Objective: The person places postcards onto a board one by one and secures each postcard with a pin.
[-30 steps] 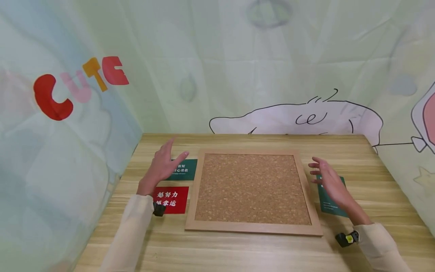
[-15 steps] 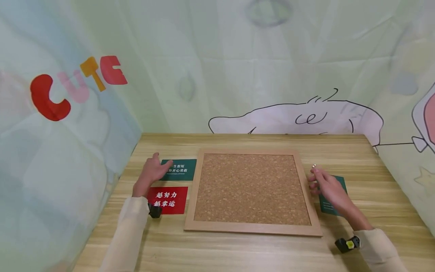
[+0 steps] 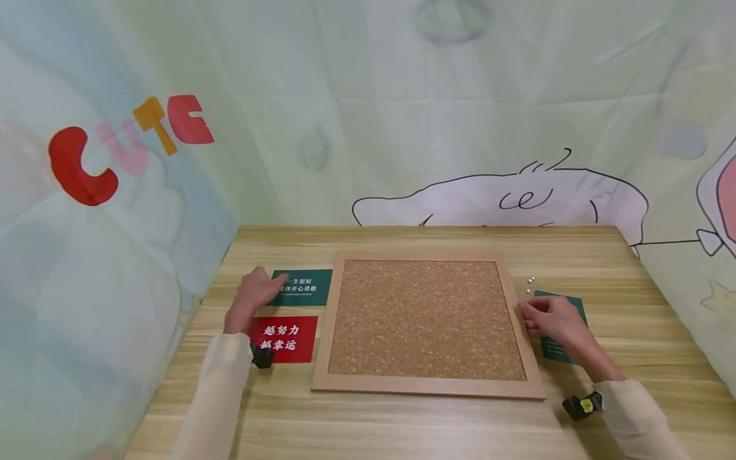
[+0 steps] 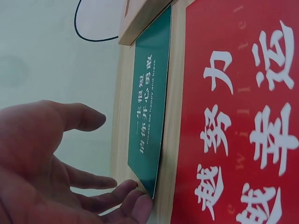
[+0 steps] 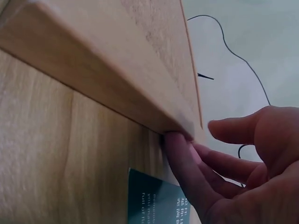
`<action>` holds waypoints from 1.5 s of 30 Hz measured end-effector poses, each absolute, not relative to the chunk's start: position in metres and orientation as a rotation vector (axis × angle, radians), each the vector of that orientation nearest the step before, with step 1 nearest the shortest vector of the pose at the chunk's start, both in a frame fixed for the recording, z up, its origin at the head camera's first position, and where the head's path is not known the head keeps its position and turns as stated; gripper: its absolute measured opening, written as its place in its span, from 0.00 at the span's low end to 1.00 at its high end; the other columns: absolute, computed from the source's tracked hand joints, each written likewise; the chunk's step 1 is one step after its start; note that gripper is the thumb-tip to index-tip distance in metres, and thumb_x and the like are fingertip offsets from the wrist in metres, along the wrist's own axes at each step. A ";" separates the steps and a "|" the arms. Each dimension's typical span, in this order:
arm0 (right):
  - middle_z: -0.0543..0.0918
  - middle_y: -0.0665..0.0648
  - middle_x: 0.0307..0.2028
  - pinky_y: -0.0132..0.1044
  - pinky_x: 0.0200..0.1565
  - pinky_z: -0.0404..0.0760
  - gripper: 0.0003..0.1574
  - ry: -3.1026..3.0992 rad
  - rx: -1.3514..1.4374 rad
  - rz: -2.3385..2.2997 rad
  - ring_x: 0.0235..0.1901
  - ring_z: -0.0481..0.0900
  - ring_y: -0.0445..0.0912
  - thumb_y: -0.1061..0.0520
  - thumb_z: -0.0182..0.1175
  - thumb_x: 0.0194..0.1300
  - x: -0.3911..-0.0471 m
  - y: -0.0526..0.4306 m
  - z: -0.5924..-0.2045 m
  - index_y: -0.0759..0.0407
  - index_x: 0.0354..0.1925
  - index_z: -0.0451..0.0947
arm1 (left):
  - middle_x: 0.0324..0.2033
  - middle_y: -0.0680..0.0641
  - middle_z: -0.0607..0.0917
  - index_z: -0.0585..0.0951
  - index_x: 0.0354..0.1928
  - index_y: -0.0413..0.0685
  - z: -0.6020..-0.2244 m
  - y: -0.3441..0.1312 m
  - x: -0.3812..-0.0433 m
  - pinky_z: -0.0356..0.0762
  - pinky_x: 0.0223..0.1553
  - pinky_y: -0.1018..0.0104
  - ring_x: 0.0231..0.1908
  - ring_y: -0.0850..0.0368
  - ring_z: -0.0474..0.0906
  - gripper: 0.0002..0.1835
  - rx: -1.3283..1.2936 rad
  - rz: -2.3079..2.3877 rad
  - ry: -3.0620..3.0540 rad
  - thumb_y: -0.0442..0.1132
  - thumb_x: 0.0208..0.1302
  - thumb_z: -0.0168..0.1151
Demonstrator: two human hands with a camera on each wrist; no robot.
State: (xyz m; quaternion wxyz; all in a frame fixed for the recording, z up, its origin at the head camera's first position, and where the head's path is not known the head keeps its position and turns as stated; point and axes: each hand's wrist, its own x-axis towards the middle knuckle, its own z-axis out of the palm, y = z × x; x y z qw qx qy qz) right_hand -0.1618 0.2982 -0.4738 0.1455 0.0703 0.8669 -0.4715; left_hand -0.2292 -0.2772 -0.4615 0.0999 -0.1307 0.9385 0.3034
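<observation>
- Biggest thing by far is the pale green fabric backdrop, creased, wrapping the back and both sides. CUTE lettering on the left, a cartoon outline at the back, a pink balloon cut off at the right edge.
- Then the desk, light wood grain, near edge out of frame.
- Cork board lies flat in the middle of it, inside a pale wooden frame.
- Cream sleeves run in from the bottom, both cut off.
- Left hand is loose, fingers relaxed, thumb well apart, right at the outer corner of the upper teal card. Can't tell if the fingertips touch it. They do block that end of it.
- Right hand has its fingertips at the frame's right rim, thumb close above. Can't tell whether it's gripping.
- Red card sits just below the upper teal one; a black wrist gadget covers its corner.
- Another teal card is right of the frame, mostly hidden under the right hand.
- Tiniest: silvery bits just beyond that hand, too small to make out.
</observation>
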 end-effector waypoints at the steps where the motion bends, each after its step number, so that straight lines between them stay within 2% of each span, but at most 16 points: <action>1: 0.85 0.66 0.46 0.38 0.38 0.88 0.30 2.493 0.210 -1.361 0.37 0.85 0.45 0.51 0.58 0.79 -0.162 0.298 -0.474 0.77 0.62 0.74 | 0.27 0.40 0.69 0.70 0.41 0.34 -0.461 -0.277 -0.229 0.67 0.29 0.63 0.30 0.48 0.71 0.22 -0.392 0.906 2.770 0.52 0.75 0.54; 4: 0.86 0.65 0.43 0.39 0.37 0.88 0.27 2.478 0.233 -1.377 0.35 0.87 0.45 0.53 0.61 0.77 -0.164 0.299 -0.477 0.77 0.59 0.76 | 0.24 0.43 0.68 0.69 0.35 0.39 -0.461 -0.275 -0.230 0.67 0.28 0.63 0.27 0.51 0.69 0.20 -0.406 0.912 2.774 0.50 0.73 0.57; 7: 0.87 0.63 0.40 0.40 0.37 0.89 0.25 2.459 0.244 -1.402 0.34 0.88 0.46 0.55 0.63 0.76 -0.165 0.301 -0.479 0.77 0.56 0.78 | 0.23 0.42 0.68 0.70 0.33 0.38 -0.463 -0.273 -0.231 0.68 0.29 0.62 0.27 0.50 0.70 0.21 -0.418 0.885 2.794 0.49 0.71 0.62; 10: 0.87 0.61 0.38 0.40 0.36 0.89 0.24 2.449 0.258 -1.419 0.33 0.88 0.46 0.55 0.64 0.75 -0.166 0.303 -0.482 0.77 0.55 0.79 | 0.30 0.38 0.73 0.73 0.40 0.32 -0.465 -0.269 -0.232 0.74 0.34 0.58 0.34 0.45 0.74 0.23 -0.458 0.843 2.807 0.48 0.67 0.68; 14: 0.87 0.61 0.37 0.41 0.37 0.89 0.23 2.439 0.254 -1.431 0.33 0.88 0.47 0.56 0.64 0.75 -0.169 0.304 -0.484 0.78 0.54 0.79 | 0.45 0.29 0.74 0.72 0.57 0.24 -0.466 -0.265 -0.231 0.81 0.46 0.45 0.46 0.35 0.74 0.32 -0.507 0.792 2.805 0.45 0.65 0.72; 19: 0.87 0.60 0.37 0.41 0.37 0.89 0.23 2.423 0.261 -1.452 0.33 0.88 0.47 0.57 0.64 0.75 -0.173 0.305 -0.483 0.78 0.54 0.79 | 0.51 0.25 0.74 0.69 0.62 0.22 -0.463 -0.263 -0.232 0.80 0.52 0.40 0.50 0.32 0.74 0.35 -0.521 0.797 2.773 0.43 0.65 0.71; 23: 0.88 0.59 0.36 0.41 0.37 0.89 0.23 2.419 0.253 -1.467 0.33 0.88 0.48 0.57 0.64 0.74 -0.174 0.306 -0.481 0.78 0.54 0.79 | 0.50 0.27 0.76 0.70 0.60 0.23 -0.462 -0.267 -0.232 0.80 0.50 0.43 0.48 0.33 0.75 0.34 -0.507 0.837 2.751 0.43 0.64 0.73; 26: 0.88 0.59 0.36 0.42 0.38 0.89 0.24 2.411 0.247 -1.472 0.34 0.88 0.48 0.57 0.64 0.75 -0.173 0.305 -0.480 0.79 0.55 0.78 | 0.39 0.32 0.79 0.75 0.49 0.27 -0.463 -0.272 -0.233 0.79 0.42 0.51 0.41 0.39 0.76 0.26 -0.482 0.851 2.757 0.43 0.63 0.73; 28: 0.88 0.59 0.36 0.41 0.37 0.89 0.24 2.407 0.250 -1.471 0.34 0.88 0.48 0.57 0.64 0.75 -0.171 0.304 -0.480 0.79 0.55 0.78 | 0.31 0.36 0.79 0.78 0.41 0.30 -0.464 -0.276 -0.234 0.74 0.37 0.56 0.36 0.44 0.75 0.21 -0.476 0.869 2.747 0.43 0.62 0.73; 31: 0.87 0.60 0.36 0.41 0.37 0.89 0.24 2.401 0.254 -1.472 0.34 0.88 0.48 0.57 0.64 0.75 -0.170 0.304 -0.481 0.79 0.55 0.78 | 0.29 0.39 0.78 0.78 0.37 0.33 -0.465 -0.282 -0.232 0.71 0.35 0.60 0.35 0.46 0.73 0.17 -0.494 0.926 2.718 0.42 0.63 0.72; 33: 0.87 0.60 0.37 0.41 0.37 0.89 0.24 2.400 0.256 -1.475 0.34 0.89 0.48 0.57 0.64 0.75 -0.169 0.304 -0.482 0.79 0.55 0.77 | 0.34 0.37 0.78 0.77 0.40 0.32 -0.464 -0.285 -0.230 0.71 0.36 0.59 0.37 0.45 0.73 0.18 -0.519 0.988 2.682 0.42 0.64 0.71; 37: 0.87 0.60 0.37 0.42 0.37 0.89 0.25 2.401 0.265 -1.471 0.34 0.89 0.48 0.57 0.63 0.75 -0.170 0.305 -0.484 0.80 0.56 0.77 | 0.48 0.30 0.77 0.72 0.55 0.27 -0.464 -0.290 -0.223 0.79 0.42 0.59 0.46 0.39 0.74 0.25 -0.529 1.130 2.613 0.42 0.68 0.67; 39: 0.88 0.60 0.38 0.42 0.37 0.89 0.25 2.403 0.265 -1.475 0.34 0.89 0.48 0.57 0.64 0.75 -0.170 0.305 -0.484 0.79 0.56 0.77 | 0.52 0.29 0.74 0.69 0.60 0.26 -0.463 -0.295 -0.221 0.80 0.42 0.60 0.48 0.39 0.73 0.28 -0.519 1.207 2.610 0.41 0.70 0.65; 43: 0.88 0.60 0.37 0.41 0.37 0.89 0.25 2.413 0.246 -1.484 0.34 0.89 0.47 0.57 0.64 0.75 -0.170 0.305 -0.486 0.80 0.55 0.77 | 0.56 0.30 0.72 0.66 0.64 0.26 -0.457 -0.302 -0.219 0.84 0.41 0.66 0.49 0.42 0.74 0.26 -0.492 1.422 2.590 0.39 0.75 0.58; 45: 0.88 0.60 0.38 0.41 0.37 0.89 0.25 2.419 0.242 -1.484 0.34 0.89 0.47 0.57 0.64 0.74 -0.170 0.304 -0.486 0.80 0.55 0.78 | 0.60 0.29 0.72 0.64 0.67 0.26 -0.453 -0.303 -0.219 0.86 0.45 0.64 0.50 0.43 0.75 0.26 -0.479 1.536 2.562 0.38 0.77 0.55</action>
